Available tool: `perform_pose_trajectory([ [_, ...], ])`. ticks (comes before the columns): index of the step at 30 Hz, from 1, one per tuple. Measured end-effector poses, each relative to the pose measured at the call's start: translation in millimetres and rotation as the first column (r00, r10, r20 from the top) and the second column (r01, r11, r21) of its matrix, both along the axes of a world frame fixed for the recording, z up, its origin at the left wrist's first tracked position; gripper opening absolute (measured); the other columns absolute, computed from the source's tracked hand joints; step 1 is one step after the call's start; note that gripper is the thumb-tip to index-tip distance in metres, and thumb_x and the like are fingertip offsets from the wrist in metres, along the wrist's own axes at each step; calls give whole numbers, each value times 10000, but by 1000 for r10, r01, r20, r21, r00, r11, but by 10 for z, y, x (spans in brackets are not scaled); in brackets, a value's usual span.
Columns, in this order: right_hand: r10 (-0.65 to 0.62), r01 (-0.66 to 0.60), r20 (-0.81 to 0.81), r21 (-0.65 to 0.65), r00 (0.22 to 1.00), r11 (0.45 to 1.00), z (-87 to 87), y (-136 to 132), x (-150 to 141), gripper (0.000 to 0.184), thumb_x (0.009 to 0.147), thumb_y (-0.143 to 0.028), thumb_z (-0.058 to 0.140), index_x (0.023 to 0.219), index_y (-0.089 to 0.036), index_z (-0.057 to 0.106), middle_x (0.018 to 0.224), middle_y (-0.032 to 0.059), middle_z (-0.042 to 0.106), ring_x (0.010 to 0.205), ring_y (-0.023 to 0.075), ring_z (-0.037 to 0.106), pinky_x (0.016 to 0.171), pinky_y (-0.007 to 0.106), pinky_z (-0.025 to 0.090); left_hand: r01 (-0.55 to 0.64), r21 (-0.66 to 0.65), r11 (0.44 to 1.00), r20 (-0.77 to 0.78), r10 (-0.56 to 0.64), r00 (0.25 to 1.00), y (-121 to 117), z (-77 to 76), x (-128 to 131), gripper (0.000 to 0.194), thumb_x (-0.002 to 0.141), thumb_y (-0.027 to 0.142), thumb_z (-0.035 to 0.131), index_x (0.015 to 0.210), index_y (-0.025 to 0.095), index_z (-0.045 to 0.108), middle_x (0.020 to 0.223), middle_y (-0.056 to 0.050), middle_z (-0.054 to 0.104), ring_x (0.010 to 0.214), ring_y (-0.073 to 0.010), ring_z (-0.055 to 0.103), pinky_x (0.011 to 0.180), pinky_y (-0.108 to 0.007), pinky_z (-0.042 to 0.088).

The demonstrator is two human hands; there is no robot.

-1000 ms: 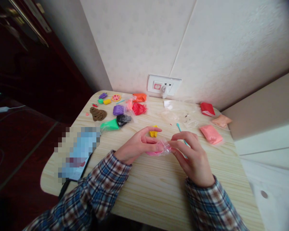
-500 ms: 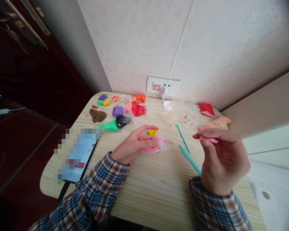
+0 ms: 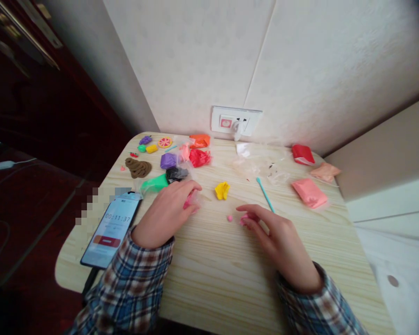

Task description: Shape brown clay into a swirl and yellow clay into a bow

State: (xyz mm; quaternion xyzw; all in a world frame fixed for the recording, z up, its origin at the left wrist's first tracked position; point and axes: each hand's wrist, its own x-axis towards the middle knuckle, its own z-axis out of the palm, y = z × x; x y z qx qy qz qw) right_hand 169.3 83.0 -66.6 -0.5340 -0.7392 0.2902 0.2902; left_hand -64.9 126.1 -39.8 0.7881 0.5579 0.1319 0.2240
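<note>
My left hand (image 3: 165, 211) is closed around a clear bag of pink clay (image 3: 192, 201), held just above the left-middle of the table. My right hand (image 3: 279, 239) is low over the tabletop, its forefinger stretched out and its thumb and other fingers closed on a small piece of pink clay (image 3: 244, 219). Just left of those fingertips lies a tiny pink clay ball (image 3: 230, 218). A crumpled lump of yellow clay (image 3: 222, 190) rests between the hands, farther back. Behind the right hand, a thin teal modelling stick (image 3: 265, 194) lies partly covered.
A phone (image 3: 110, 230) showing a timer lies at the left. Bagged clay in purple (image 3: 168, 161), red (image 3: 199, 157) and green (image 3: 154, 183), plus a brown coil (image 3: 138, 168), stands behind. At right are salmon (image 3: 309, 192) and red packets (image 3: 302, 154). The wall socket (image 3: 235, 122) is beyond.
My right hand has come down and left to the tabletop with its pink clay. My left hand has moved left with the bag, uncovering the yellow clay. The pink ball now shows.
</note>
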Motion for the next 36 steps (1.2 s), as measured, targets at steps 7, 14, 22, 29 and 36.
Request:
perform_pose_trajectory([
  [7, -22, -5, 183, 148, 983, 989, -123, -39, -40, 172, 911, -176, 473, 830, -168, 625, 819, 57, 633, 749, 178, 603, 660, 304, 504, 138, 302, 943, -150, -96, 984, -108, 55, 169, 352, 806, 136, 573, 1145, 229, 555, 1253, -76, 545, 1158, -292, 455, 917, -490, 358],
  [14, 52, -166, 309, 355, 950, 920, -266, -216, 141, 323, 927, -140, 432, 1214, -143, 580, 1138, 111, 669, 1053, 225, 612, 863, 393, 538, 282, 349, 893, -62, -279, 958, -304, -67, 574, 141, 893, 154, 478, 916, 131, 615, 894, -64, 633, 841, -206, 553, 735, -347, 474],
  [22, 172, -319, 404, 330, 898, 888, -298, -352, 229, 521, 899, -77, 417, 1416, -103, 356, 1364, 129, 522, 1298, 231, 454, 976, 423, 520, 287, 296, 911, -166, -247, 955, -335, -300, 682, 109, 824, 61, 547, 892, 102, 621, 859, -74, 633, 796, -213, 592, 683, -336, 538],
  [29, 246, -376, 384, 315, 890, 871, -282, -377, 259, 602, 864, -27, 408, 1446, -122, 287, 1387, 103, 500, 1312, 208, 436, 1009, 395, 498, 147, 357, 922, 98, -193, 976, -417, -380, 611, 123, 865, 94, 514, 907, 134, 623, 849, -52, 665, 783, -174, 616, 704, -299, 533],
  [36, 130, -206, 283, 258, 950, 944, -282, -401, 345, 545, 894, -108, 442, 1428, -146, 343, 1360, 111, 534, 1265, 214, 494, 1007, 391, 495, 139, 297, 944, 208, -206, 956, -407, -402, 603, 159, 848, 78, 541, 976, 140, 613, 890, -42, 690, 839, -162, 631, 759, -288, 525],
])
